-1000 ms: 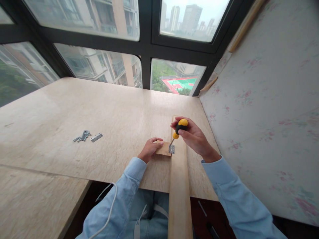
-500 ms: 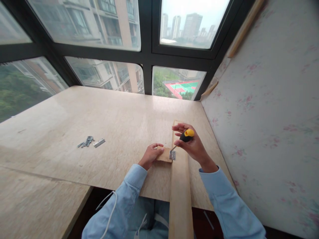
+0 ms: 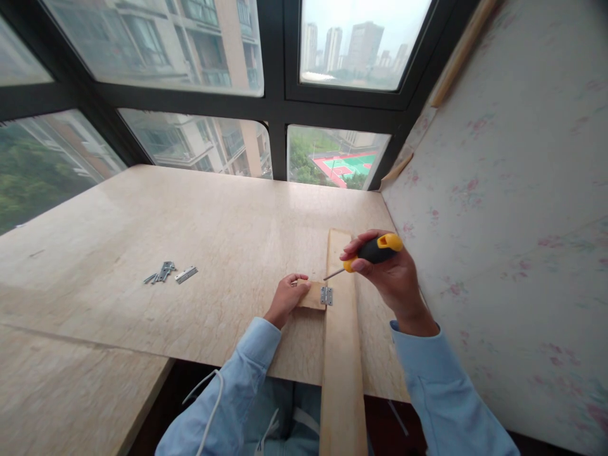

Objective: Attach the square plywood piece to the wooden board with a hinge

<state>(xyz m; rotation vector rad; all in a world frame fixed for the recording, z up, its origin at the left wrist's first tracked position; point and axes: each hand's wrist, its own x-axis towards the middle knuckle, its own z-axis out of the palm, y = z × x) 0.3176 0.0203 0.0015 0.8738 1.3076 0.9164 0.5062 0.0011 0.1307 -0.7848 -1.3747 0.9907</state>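
My left hand is closed on a small wooden block, which lies against the left edge of a long wooden board. A metal hinge spans the seam between block and board. In my right hand is a screwdriver with a black and yellow handle, gripped by the fingers. Its shaft slants down to the left, and the tip is apart from the hinge, just above it in the picture.
Farther left on the stone-look sill lie a loose hinge and a small pile of screws and hinge parts. A papered wall bounds the right side, and dark-framed windows stand behind. The long board overhangs the front edge.
My right hand has drawn the screwdriver off the hinge, up and to the right. The hinge is now fully visible. My left hand keeps its hold on the block.
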